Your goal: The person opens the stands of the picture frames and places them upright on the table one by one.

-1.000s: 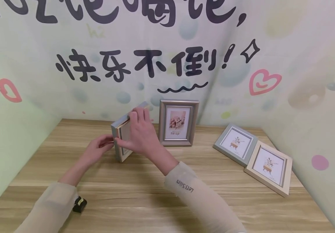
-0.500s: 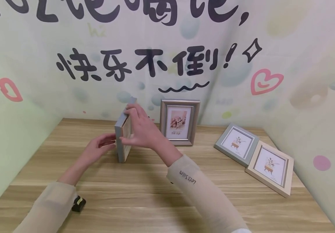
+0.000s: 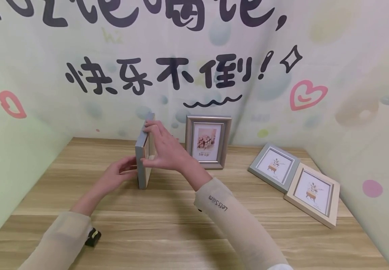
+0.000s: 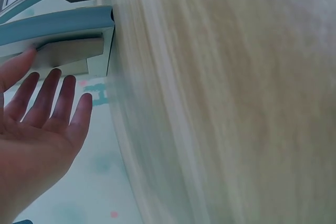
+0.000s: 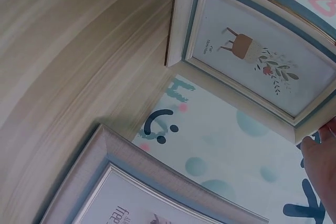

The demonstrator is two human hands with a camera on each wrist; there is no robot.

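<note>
Upright on the wooden table, a blue-edged picture frame (image 3: pixel 142 167) stands nearly edge-on in the head view. My right hand (image 3: pixel 167 150) grips it, fingers over the top edge and thumb at the near side. Its plant picture (image 5: pixel 252 51) faces the right wrist view. Behind the frame, my left hand (image 3: pixel 115 175) has its fingertips right at the back. The left wrist view shows those fingers (image 4: pixel 64 98) extended and spread, with the thumb (image 4: pixel 18 69) by the stand panel (image 4: pixel 73 52) on the frame's back.
A silver-brown frame (image 3: pixel 189 146) with a flower picture stands to the right, close to the back wall. Farther right, a grey-blue frame (image 3: pixel 275 165) and a cream frame (image 3: pixel 312 192) lie flat, edges touching. Printed wall cloth (image 3: pixel 120 112) borders the table's back.
The held frame has turned from facing partly toward me to nearly edge-on, its far top corner swinging left. My right hand has turned with it; the left hand stays behind.
</note>
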